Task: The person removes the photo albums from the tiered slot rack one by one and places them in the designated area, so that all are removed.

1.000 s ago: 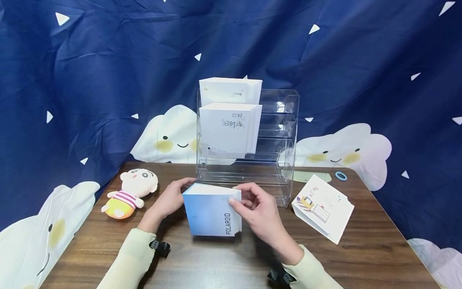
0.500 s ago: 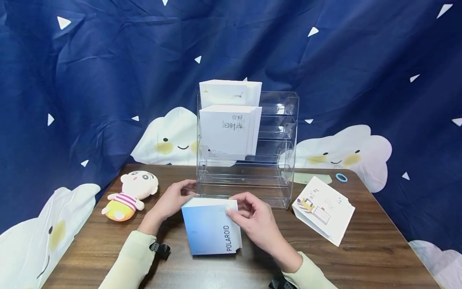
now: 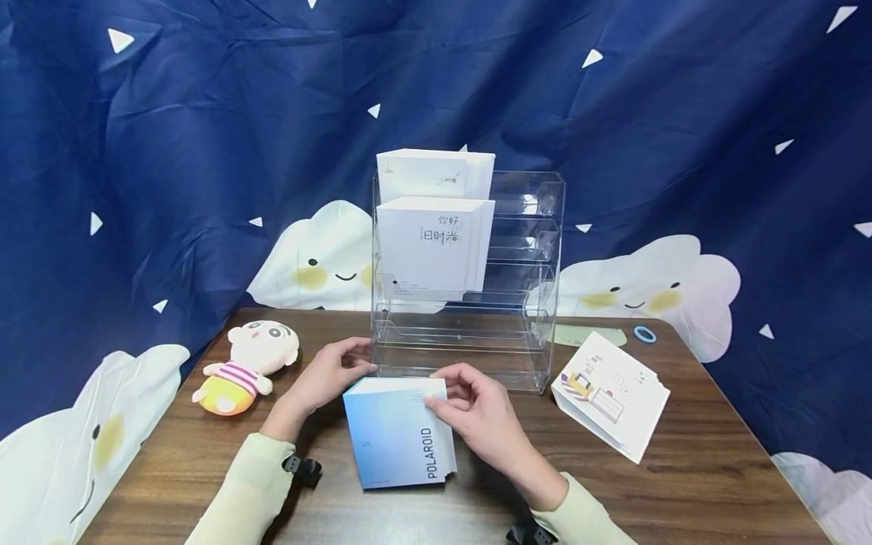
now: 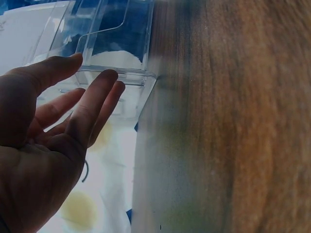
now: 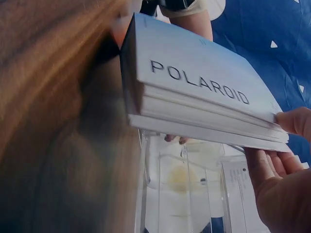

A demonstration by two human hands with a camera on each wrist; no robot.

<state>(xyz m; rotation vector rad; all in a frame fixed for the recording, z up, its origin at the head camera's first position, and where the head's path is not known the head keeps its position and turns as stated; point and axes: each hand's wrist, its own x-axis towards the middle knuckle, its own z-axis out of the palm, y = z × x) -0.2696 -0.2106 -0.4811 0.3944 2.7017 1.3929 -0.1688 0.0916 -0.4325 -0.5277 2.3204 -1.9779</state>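
Observation:
A light-blue-to-white album [image 3: 395, 443] marked POLAROID stands on the table before the clear acrylic rack [image 3: 470, 356]. My right hand [image 3: 484, 412] pinches its upper right corner, thumb on the cover and fingers behind; the right wrist view shows the album's [image 5: 194, 77] thick page edges. Beside the rack's lower left front corner is my left hand [image 3: 335, 375], its fingers loosely extended. In the left wrist view that hand [image 4: 58, 126] holds nothing, and its fingertips are close to the rack's edge [image 4: 121, 73]; contact is unclear.
Two white albums, one higher [image 3: 422, 174] and one lower [image 3: 429, 246], sit in the rack's left half. Another white album [image 3: 613, 393] lies at right. A plush doll [image 3: 241, 371] lies at left. Behind are a greenish flat strip [image 3: 589, 334] and a blue ring [image 3: 644, 334].
The blue album has come down and towards me, away from the rack, with my right hand still pinching it. My left hand stays by the rack's left corner, with the album farther from it.

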